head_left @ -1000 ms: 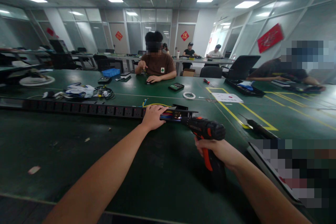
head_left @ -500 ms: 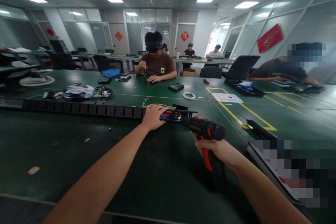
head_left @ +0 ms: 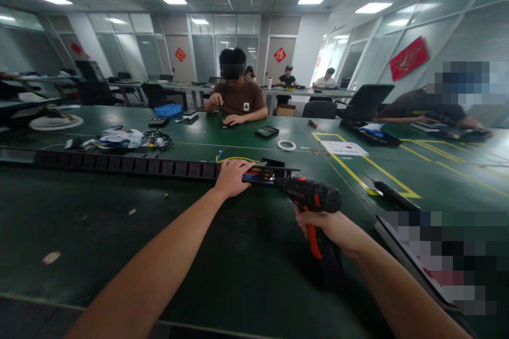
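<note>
Almost nothing is different from a second ago. Both hands, the drill and the strip are in the same places.

There is one black and orange power drill [head_left: 312,193]. The right hand [head_left: 324,222] is closed around its handle. There is one long black power strip [head_left: 163,167], lying on the green table [head_left: 207,275] and running off to the left side. The left hand [head_left: 231,177] grips it from above, near its right end, with its fingers over the top. That end is open, and colored wires [head_left: 250,175] show inside. The front of the drill is right up by the open end, but I cannot tell if its tip touches anything. One loose yellow wire [head_left: 242,158] shows just behind the strip.

Farther back on the table I count one blue basket [head_left: 168,109], one white ring [head_left: 287,145], one sheet of white paper [head_left: 344,148] and one screwdriver with a red handle [head_left: 313,123]. One black tool with a thin tip [head_left: 392,193] lies to the right of the drill.

Two co-workers sit at this table: one across in a brown shirt [head_left: 238,96], and one at the right [head_left: 425,106], who is blurry. Two red diamond signs [head_left: 280,54] hang on the back wall.
</note>
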Demonstrator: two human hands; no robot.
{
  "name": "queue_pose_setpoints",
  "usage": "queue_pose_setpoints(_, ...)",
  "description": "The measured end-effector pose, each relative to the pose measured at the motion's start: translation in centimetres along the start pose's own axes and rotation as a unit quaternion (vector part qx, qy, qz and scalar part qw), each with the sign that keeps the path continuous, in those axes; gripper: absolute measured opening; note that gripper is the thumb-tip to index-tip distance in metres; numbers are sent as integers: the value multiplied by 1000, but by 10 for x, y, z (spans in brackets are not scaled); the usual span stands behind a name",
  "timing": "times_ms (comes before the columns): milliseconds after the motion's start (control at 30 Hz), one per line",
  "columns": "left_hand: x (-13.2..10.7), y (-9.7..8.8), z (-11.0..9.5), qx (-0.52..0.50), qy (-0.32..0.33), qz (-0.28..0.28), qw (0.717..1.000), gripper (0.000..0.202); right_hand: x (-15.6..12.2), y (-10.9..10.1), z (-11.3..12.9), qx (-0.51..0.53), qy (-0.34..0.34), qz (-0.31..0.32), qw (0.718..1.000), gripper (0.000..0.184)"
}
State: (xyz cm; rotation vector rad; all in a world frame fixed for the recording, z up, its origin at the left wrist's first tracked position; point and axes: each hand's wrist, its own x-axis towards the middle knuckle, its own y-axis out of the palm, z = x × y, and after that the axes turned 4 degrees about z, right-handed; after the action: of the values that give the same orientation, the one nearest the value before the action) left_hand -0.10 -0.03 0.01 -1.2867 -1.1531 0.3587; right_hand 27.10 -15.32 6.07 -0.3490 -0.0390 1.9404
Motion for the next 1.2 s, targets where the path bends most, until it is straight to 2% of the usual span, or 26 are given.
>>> queue_pose_setpoints(1200, 1, 1, 0, 0, 3, -8, 1000, 66, -3, 6, 7, 13, 3, -13, 1000, 17)
